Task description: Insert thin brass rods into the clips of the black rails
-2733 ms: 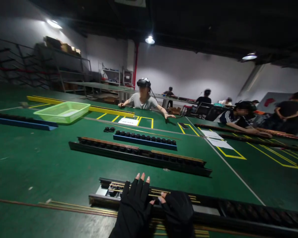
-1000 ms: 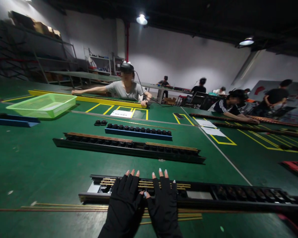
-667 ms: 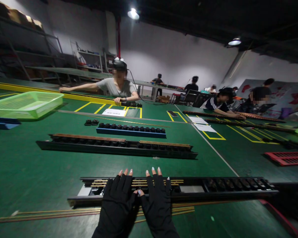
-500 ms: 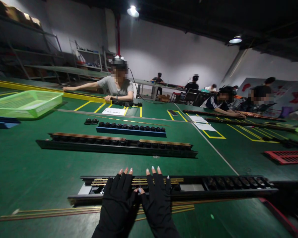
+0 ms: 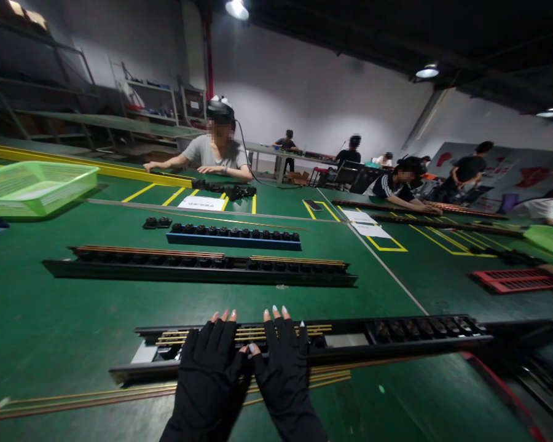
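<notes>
Both hands wear black fingerless gloves and lie flat, fingers stretched forward, across a long black channel rail (image 5: 419,348). My left hand (image 5: 211,356) rests over the rail's left half, and my right hand (image 5: 281,353) lies just beside it, the two thumbs nearly touching. Under the fingers run several thin brass-coloured rods (image 5: 320,329), lying along the channel. Black blocks (image 5: 410,328) fill the rail's right end. Between me and the rail, more thin rods (image 5: 92,394) lie loose on the green table (image 5: 23,325), partly hidden by my wrists.
Beyond lies a second black rail (image 5: 198,274) with rods on top, then a blue rail (image 5: 233,241) of black blocks. A green basket (image 5: 50,190) stands far left, a red slotted tray (image 5: 516,280) right. A co-worker (image 5: 221,144) sits across the table; others work farther back.
The view has shifted slightly, so the table things appear a little further left. My hands keep the same flat pose on the rods. The co-worker opposite has drawn an outstretched arm inward.
</notes>
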A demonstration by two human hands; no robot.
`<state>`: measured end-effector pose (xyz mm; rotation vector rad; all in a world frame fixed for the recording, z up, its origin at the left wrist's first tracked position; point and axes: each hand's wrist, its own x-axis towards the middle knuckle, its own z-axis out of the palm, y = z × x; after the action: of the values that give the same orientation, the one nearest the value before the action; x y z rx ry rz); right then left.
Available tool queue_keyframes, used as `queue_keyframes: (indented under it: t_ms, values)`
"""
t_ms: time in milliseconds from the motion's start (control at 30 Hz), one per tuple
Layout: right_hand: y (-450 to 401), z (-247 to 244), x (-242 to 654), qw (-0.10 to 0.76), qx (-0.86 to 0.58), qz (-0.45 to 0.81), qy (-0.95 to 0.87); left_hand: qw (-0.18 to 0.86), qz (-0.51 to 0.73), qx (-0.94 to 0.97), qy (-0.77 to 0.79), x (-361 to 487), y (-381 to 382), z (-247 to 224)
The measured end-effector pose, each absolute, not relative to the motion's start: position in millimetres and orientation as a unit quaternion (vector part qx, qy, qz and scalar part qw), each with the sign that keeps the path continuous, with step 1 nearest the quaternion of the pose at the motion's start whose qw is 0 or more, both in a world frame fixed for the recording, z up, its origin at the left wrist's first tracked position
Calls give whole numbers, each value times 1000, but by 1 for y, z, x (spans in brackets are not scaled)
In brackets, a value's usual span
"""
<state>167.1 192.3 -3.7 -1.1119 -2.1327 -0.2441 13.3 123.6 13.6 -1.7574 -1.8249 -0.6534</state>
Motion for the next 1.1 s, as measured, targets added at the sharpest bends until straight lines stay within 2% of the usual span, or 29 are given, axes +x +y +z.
queue_keyframes:
  t_ms: [400,600,700,833,1100]
  values:
    - [194,-7,168,340,-435,-86,-829,285,-223,-693,-623,-3,139,19]
    - [191,0,169,362,-424,-97,-824,220,-173,-688,-669,7,177,57]
    - [191,2,169,367,-428,-104,-820,155,-119,-716,-670,15,187,68]
    - [191,8,170,371,-419,-114,-821,80,-102,-753,-645,16,182,62]
    - [189,6,170,378,-420,-98,-820,35,-135,-765,-629,9,177,52]
